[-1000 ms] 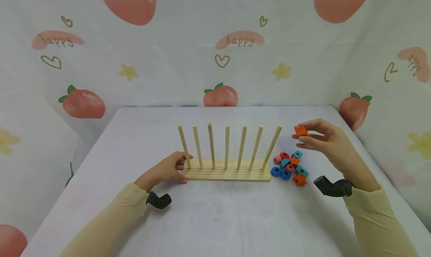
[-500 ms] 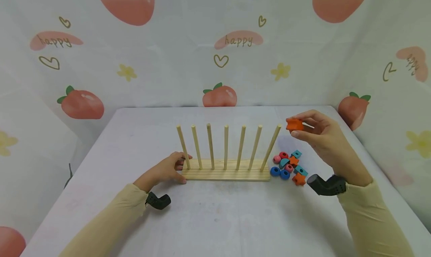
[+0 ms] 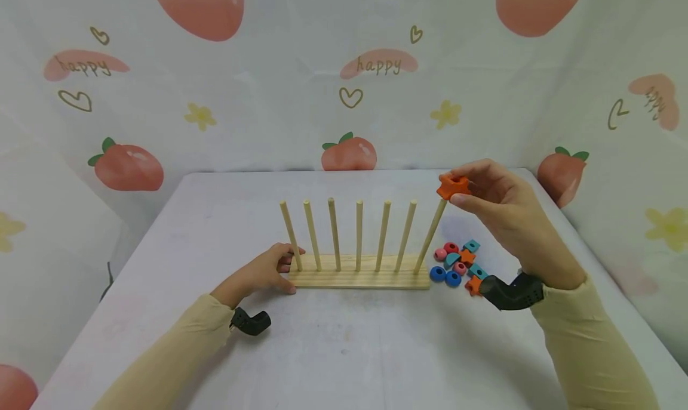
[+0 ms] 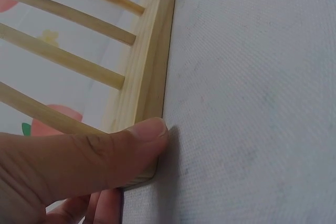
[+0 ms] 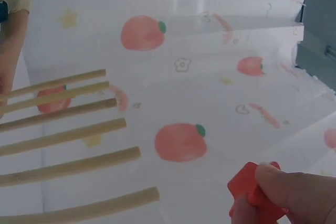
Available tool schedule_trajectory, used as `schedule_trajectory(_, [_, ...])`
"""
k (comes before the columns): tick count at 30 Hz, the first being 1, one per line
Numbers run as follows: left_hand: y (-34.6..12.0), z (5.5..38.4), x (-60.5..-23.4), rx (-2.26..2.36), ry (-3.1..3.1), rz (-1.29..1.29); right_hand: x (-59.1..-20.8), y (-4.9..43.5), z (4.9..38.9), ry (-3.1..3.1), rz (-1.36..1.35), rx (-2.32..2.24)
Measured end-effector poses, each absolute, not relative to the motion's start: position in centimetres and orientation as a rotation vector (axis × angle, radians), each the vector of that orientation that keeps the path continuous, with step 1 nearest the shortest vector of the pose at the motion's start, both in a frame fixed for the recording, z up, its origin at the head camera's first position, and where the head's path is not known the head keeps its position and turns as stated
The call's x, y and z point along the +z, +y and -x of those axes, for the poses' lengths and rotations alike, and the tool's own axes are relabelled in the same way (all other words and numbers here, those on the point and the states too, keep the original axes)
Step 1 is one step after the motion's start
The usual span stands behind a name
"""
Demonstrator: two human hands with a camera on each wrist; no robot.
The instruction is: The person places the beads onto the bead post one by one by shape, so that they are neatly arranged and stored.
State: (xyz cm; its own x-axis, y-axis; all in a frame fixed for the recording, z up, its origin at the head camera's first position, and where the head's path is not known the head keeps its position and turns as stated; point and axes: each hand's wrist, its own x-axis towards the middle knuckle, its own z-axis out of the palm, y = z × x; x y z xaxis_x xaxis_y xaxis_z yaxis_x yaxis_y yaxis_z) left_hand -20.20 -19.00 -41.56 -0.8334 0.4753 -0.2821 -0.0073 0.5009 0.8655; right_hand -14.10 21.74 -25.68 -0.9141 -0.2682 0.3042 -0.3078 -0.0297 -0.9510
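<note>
An orange star-shaped bead point(image 3: 453, 187) is pinched between the thumb and fingers of my right hand point(image 3: 497, 207). In the head view it overlaps the top of the rightmost peg point(image 3: 432, 237) of a wooden peg rack. The right wrist view has the bead point(image 5: 243, 183) at lower right, held at the fingertips. My left hand point(image 3: 264, 271) grips the left end of the rack's pale base point(image 3: 360, 280). Its thumb lies along the front edge in the left wrist view, where the base point(image 4: 147, 77) runs away upward; the fingers are partly hidden behind it.
Right of the rack lies a loose group of beads: blue round ones point(image 3: 453, 279), red and pink round ones point(image 3: 451, 247), teal pieces point(image 3: 477, 271) and orange stars point(image 3: 467, 257). A fruit-printed cloth point(image 3: 258, 123) stands behind the white table point(image 3: 344, 362).
My right hand has carried the orange star-shaped bead left and up, from beside the rack to the rightmost peg's tip, turning it on the way. My left hand keeps its grip on the base.
</note>
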Motion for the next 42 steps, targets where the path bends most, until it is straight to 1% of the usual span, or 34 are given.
schedule_trajectory(6, [-19.0, 20.2, -41.7, 1.32, 2.236, -0.39, -25.3, 20.1, 14.6, -2.023, -0.732, 2.168])
schedule_trajectory(10, [-19.1, 20.2, -41.7, 1.325, 2.235, -0.386, -25.1, 19.1, 14.9, -2.013, -0.746, 2.137])
schedule_trajectory(21, [-19.1, 20.2, -41.7, 1.333, 2.217, -0.392, -24.6, 17.1, 15.3, -2.196, -0.771, 2.035])
schedule_trajectory(29, [-19.0, 20.2, -41.6, 1.311, 2.238, -0.394, -24.4, 15.5, 15.8, -2.154, -0.915, 2.055])
schedule_trajectory(38, [-19.1, 20.2, -41.7, 1.321, 2.244, -0.426, -23.4, 13.6, 16.0, -2.335, -0.994, 1.833])
schedule_trajectory(42, [-19.2, 20.2, -41.7, 1.323, 2.244, -0.433, -23.1, 12.8, 16.2, -2.334, -0.991, 1.816])
